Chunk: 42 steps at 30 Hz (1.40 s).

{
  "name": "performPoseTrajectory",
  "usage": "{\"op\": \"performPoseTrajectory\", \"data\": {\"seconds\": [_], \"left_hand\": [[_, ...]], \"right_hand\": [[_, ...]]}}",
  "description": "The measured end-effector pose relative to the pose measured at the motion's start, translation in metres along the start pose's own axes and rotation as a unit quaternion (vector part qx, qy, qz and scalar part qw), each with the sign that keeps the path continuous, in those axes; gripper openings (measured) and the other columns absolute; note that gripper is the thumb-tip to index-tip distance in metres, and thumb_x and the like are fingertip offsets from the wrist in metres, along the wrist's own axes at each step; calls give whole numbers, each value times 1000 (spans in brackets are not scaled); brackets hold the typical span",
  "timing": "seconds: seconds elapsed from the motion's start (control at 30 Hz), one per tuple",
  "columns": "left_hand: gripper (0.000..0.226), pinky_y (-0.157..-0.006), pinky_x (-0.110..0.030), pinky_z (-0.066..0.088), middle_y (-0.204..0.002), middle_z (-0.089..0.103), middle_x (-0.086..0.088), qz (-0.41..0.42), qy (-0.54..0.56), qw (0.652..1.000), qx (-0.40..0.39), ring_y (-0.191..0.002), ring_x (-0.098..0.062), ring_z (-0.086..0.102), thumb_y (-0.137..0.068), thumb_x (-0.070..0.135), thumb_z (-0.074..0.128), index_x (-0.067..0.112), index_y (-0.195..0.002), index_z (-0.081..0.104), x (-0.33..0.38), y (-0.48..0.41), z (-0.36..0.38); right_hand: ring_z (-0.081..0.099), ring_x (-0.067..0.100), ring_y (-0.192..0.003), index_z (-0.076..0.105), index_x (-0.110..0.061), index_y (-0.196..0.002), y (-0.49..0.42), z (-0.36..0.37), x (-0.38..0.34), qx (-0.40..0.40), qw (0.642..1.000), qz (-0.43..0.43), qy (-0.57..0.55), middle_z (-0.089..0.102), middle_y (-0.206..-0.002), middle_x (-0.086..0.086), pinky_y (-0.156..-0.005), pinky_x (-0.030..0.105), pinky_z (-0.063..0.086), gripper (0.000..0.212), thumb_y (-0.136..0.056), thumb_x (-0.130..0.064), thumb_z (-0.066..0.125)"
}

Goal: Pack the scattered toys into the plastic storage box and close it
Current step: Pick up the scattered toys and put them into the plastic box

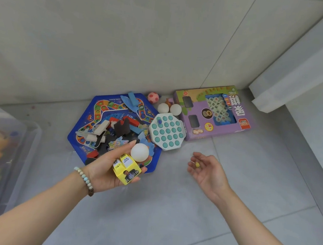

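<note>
My left hand (105, 168), palm up, holds a white ball (139, 152) and two small yellow boxes (127, 169) over the near edge of a blue hexagonal game board (80, 133). On that board lie several blocks and puzzle pieces (115, 130). My right hand (209, 171), palm up with loosely curled fingers, carries a small yellow piece (197, 165). A white-and-teal pop toy (167, 134), two white balls (169, 109), a red-and-white ball (153, 97) and a purple chess box (213, 114) lie by the wall. The clear plastic storage box (30, 137) stands at the left with toys inside.
Grey floor tiles (169, 210) stretch out under both arms. A pale wall (143, 43) runs behind the toys. A white ledge (295, 75) juts out at the upper right above the chess box.
</note>
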<state>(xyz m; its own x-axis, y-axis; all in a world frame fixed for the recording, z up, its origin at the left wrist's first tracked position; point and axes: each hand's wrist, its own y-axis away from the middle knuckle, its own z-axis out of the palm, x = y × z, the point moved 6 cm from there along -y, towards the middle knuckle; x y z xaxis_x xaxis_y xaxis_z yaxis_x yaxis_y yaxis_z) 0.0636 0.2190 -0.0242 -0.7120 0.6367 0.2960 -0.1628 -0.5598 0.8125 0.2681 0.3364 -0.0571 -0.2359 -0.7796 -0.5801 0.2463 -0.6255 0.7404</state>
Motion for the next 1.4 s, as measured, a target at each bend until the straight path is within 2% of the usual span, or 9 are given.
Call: {"op": "performPoseTrajectory", "data": {"seconds": [0.07, 0.17, 0.37, 0.63, 0.8, 0.93, 1.13, 1.3, 1.4], "left_hand": [[46, -49, -33, 56, -91, 73, -12, 0, -4, 1000, 2, -66, -24, 69, -67, 40, 61, 8, -100, 65, 1, -1, 1], [45, -48, -33, 56, -89, 73, -13, -2, -3, 1000, 10, -63, -24, 69, -67, 40, 61, 7, -98, 65, 0, -3, 1], [42, -48, -32, 56, -87, 73, -12, -5, -14, 1000, 16, -62, -24, 69, -66, 39, 61, 8, -95, 67, 4, -7, 4], [49, -49, -31, 56, -94, 72, -11, 4, 4, 1000, 10, -64, -23, 68, -67, 41, 61, 13, -107, 65, 19, -3, -1], [51, -47, -31, 55, -100, 71, -11, 16, 11, 1000, 10, -66, -24, 68, -66, 41, 62, 14, -109, 65, 25, 3, -10], [42, -45, -31, 56, -94, 73, -10, 21, 23, 1000, -1, -64, -24, 69, -65, 41, 62, 14, -95, 74, 28, 8, -19], [40, -50, -31, 57, -100, 72, -10, 26, 40, 999, 3, -68, -24, 69, -70, 40, 59, 16, -99, 73, 36, 8, -36], [36, -49, -31, 57, -95, 72, -11, 48, 51, 998, -11, -67, -23, 69, -69, 39, 59, 17, -90, 77, 45, 9, -46], [35, -49, -30, 57, -92, 73, -10, 58, 51, 997, -16, -66, -22, 69, -69, 40, 58, 17, -86, 78, 49, 10, -50]], "right_hand": [[42, 16, -58, 55, -8, -87, -10, -14, -10, 75, 990, -43, 113, 46, -69, 3, -54, 24, 40, 13, -92, -17, 47], [45, 14, -64, 51, -11, -95, -26, -18, -20, 155, 892, -152, 396, 50, -73, -1, -57, 22, 36, 27, -88, -35, 61], [49, 19, -70, 51, -12, -89, -43, -12, -13, 170, 794, -192, 551, 46, -66, -7, -62, 27, 38, 21, -87, -29, 62], [38, 13, -54, 52, -11, -73, -28, 47, -12, 24, 993, -40, 109, 47, -62, 2, -51, 23, 32, 27, -96, -23, 43], [32, 7, -49, 56, -14, -79, -48, 102, -20, 17, 987, -42, 154, 37, -54, -5, -43, 17, 24, 32, -95, -40, 47], [56, 11, -71, 53, -16, -96, -61, 118, -18, 61, 909, -141, 387, 61, -82, -1, -56, 20, 41, 29, -85, -41, 63], [51, 12, -69, 50, -18, -91, -66, 126, -17, 77, 806, -248, 532, 53, -73, -3, -52, 15, 36, 18, -88, -31, 62], [36, 10, -52, 53, -16, -75, -60, 135, -8, -10, 961, -99, 257, 44, -60, -4, -45, 17, 25, 21, -93, -23, 44], [34, 11, -52, 54, -12, -73, -59, 154, -7, -88, 982, -37, 160, 46, -64, 0, -44, 21, 20, 27, -91, -24, 38]]}}
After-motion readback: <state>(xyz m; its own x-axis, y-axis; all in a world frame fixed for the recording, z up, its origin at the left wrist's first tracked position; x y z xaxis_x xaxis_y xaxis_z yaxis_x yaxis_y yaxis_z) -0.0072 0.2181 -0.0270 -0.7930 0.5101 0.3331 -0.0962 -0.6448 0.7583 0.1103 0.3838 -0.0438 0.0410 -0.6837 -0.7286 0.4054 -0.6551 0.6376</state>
